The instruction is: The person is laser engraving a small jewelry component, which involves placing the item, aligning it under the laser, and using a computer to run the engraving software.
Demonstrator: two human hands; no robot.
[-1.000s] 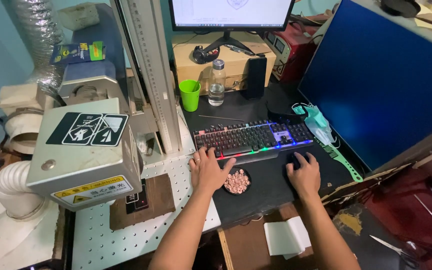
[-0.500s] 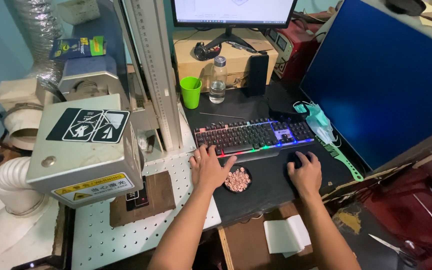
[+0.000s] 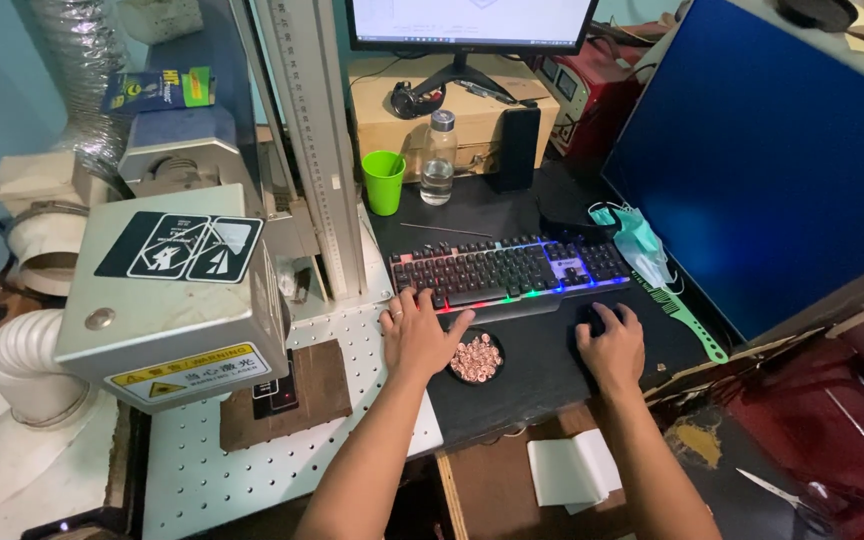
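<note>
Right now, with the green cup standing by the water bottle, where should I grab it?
Grip the green cup around its middle wall, coming from the front, the keyboard side. It stands upright and widens toward the open rim, so a hand wrapped around it should not slip off upward. The clear bottle stands close on its right and a metal column on its left, so the front looks freest.

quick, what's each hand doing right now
Left hand: open, fingers resting on the keyboard, holding nothing.
Right hand: curled over the black mouse.
</note>
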